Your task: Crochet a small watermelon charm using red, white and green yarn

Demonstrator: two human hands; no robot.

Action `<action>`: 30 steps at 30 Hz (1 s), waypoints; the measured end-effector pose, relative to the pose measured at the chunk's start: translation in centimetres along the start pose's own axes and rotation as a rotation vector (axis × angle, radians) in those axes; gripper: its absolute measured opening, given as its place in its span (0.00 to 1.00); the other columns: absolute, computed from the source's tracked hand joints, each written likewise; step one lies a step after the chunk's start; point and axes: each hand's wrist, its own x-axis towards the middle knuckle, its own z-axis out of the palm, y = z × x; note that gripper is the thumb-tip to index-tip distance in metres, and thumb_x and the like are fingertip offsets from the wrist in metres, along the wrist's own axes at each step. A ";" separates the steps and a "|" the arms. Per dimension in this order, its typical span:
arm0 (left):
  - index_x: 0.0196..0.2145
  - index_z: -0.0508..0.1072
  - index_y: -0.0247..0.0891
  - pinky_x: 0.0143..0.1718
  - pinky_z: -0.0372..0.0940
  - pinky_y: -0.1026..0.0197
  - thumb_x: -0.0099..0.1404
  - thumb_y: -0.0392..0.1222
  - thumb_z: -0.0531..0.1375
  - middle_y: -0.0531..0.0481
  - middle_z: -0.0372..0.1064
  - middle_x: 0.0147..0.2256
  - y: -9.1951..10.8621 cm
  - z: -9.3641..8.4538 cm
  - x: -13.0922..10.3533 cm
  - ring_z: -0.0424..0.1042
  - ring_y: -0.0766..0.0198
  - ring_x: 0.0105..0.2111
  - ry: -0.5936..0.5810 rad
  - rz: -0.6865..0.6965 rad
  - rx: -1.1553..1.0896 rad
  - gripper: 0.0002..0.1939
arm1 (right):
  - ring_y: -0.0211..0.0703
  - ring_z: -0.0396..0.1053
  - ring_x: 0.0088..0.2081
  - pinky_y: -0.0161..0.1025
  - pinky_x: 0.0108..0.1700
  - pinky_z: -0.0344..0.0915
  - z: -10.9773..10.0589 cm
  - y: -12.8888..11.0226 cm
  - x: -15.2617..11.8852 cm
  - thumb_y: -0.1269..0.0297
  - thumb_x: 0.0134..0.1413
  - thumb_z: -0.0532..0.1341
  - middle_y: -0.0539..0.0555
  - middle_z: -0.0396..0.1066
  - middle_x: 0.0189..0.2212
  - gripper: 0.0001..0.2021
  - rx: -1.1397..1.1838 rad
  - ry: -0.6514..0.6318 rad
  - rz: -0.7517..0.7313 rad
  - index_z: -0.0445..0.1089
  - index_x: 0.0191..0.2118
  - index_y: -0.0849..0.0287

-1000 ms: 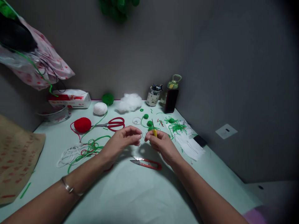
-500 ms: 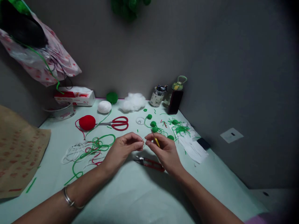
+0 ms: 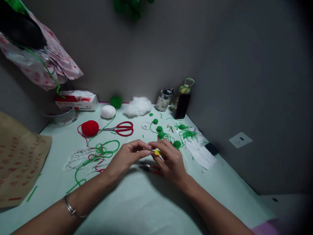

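Note:
My right hand [image 3: 170,160] is closed around a crochet hook with a yellow handle [image 3: 157,152], its thin metal shaft pointing left. My left hand [image 3: 132,152] pinches thumb against forefinger at the hook's tip; whatever sits between those fingers is too small to make out. The fingertips of both hands meet over the table. Beneath them lies a pair of thread snips [image 3: 149,168] with red handles, partly covered by my right hand. Just beyond the hands are several small green crocheted balls [image 3: 160,134] with loose yarn tails.
Tangled white, green and red yarn [image 3: 97,153] lies left of my hands. Behind it are a red yarn ball [image 3: 90,128], red-handled scissors [image 3: 124,128], a white yarn ball [image 3: 108,111] and white stuffing [image 3: 138,106]. A paper bag [image 3: 22,160] stands left; tissues [image 3: 201,155] lie right.
My right hand has turned and brought the crochet hook down from upright to nearly level, its tip now at the left fingertips. The two hands have come together.

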 end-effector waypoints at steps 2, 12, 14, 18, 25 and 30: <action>0.32 0.82 0.38 0.46 0.66 0.59 0.59 0.42 0.73 0.50 0.79 0.34 0.3 -0.1 0.0 0.75 0.61 0.38 -0.037 -0.033 -0.032 0.07 | 0.45 0.74 0.39 0.40 0.38 0.71 -0.2 -0.1 0.1 0.76 0.63 0.61 0.56 0.76 0.40 0.16 0.058 -0.008 0.041 0.75 0.52 0.53; 0.32 0.75 0.38 0.43 0.69 0.62 0.58 0.41 0.74 0.52 0.78 0.31 -0.2 0.2 -0.3 0.76 0.65 0.34 -0.050 -0.118 -0.196 0.12 | 0.43 0.71 0.36 0.40 0.37 0.67 -0.2 -0.2 0.6 0.70 0.60 0.67 0.52 0.73 0.34 0.13 0.329 -0.040 0.236 0.81 0.48 0.48; 0.33 0.74 0.38 0.40 0.68 0.63 0.57 0.40 0.74 0.53 0.78 0.30 -0.2 0.3 -0.4 0.76 0.66 0.32 -0.041 -0.127 -0.205 0.12 | 0.44 0.70 0.37 0.41 0.38 0.66 -0.2 -0.1 0.7 0.67 0.58 0.70 0.51 0.74 0.34 0.12 0.383 -0.056 0.252 0.81 0.47 0.49; 0.33 0.73 0.38 0.38 0.67 0.63 0.56 0.40 0.74 0.53 0.78 0.29 -0.1 0.4 -0.4 0.75 0.66 0.30 -0.031 -0.133 -0.207 0.14 | 0.44 0.70 0.36 0.42 0.40 0.66 -0.2 0.0 0.9 0.60 0.56 0.73 0.51 0.74 0.33 0.11 0.450 -0.084 0.294 0.82 0.45 0.50; 0.33 0.73 0.38 0.40 0.69 0.60 0.55 0.39 0.74 0.51 0.79 0.29 -0.3 0.6 -0.6 0.77 0.63 0.31 -0.007 -0.146 -0.209 0.14 | 0.44 0.70 0.35 0.41 0.37 0.66 -0.4 -0.1 0.8 0.58 0.60 0.70 0.53 0.74 0.33 0.08 0.427 -0.151 0.330 0.83 0.43 0.51; 0.33 0.73 0.37 0.42 0.71 0.59 0.56 0.39 0.74 0.50 0.79 0.33 -0.5 0.8 -0.7 0.76 0.63 0.34 0.001 -0.142 -0.254 0.14 | 0.43 0.69 0.34 0.41 0.39 0.66 -0.5 -0.3 1.2 0.58 0.61 0.69 0.51 0.72 0.29 0.06 0.462 -0.163 0.344 0.82 0.36 0.53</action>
